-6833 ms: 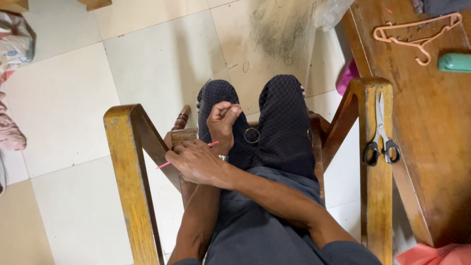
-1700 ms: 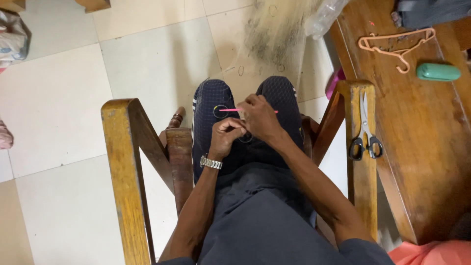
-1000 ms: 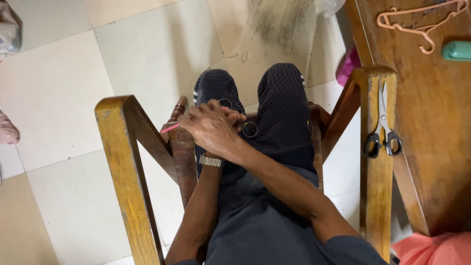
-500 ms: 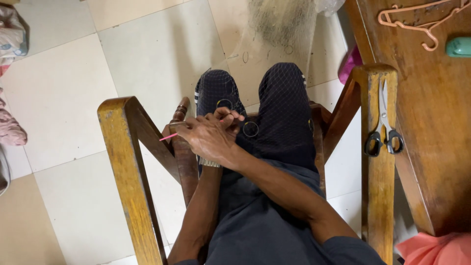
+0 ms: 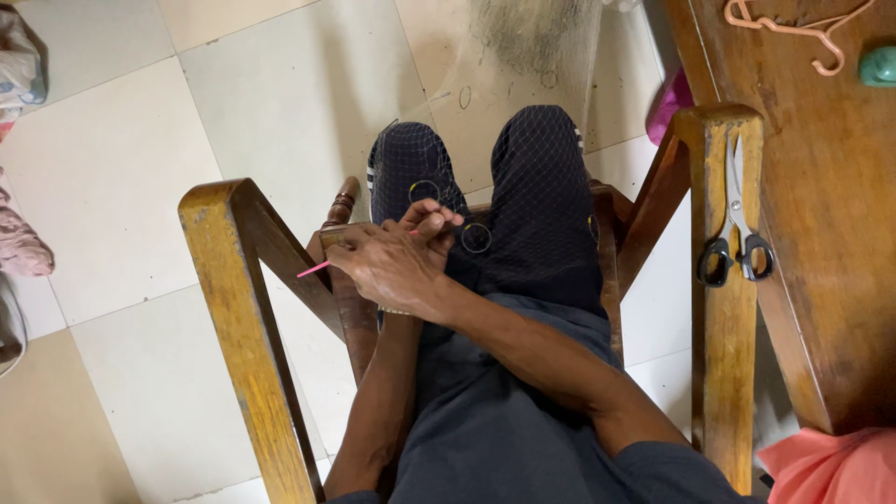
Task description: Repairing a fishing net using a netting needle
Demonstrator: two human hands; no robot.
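Note:
I sit in a wooden chair with a fine fishing net [image 5: 546, 187] draped over my dark-trousered knees; small metal rings [image 5: 476, 237] hang in the mesh. My right hand [image 5: 385, 273] reaches across my lap and grips a thin pink netting needle [image 5: 314, 270], whose tip points left over the chair's left side. My left hand [image 5: 432, 219] lies mostly hidden under the right one. Only its fingers show, pinching the net at my left knee beside the rings.
Black-handled scissors [image 5: 735, 250] lie on the right armrest [image 5: 728, 373]. A wooden table [image 5: 831, 215] at right carries a pink hanger [image 5: 793, 28] and a green object [image 5: 879, 65]. The left armrest [image 5: 245, 317] slants beside my hands. Clothes [image 5: 21, 247] lie on the tiled floor at left.
My right hand carried the pink needle from above my knees leftward and down, crossing over my left hand. Over the last half second both hands stayed nearly still.

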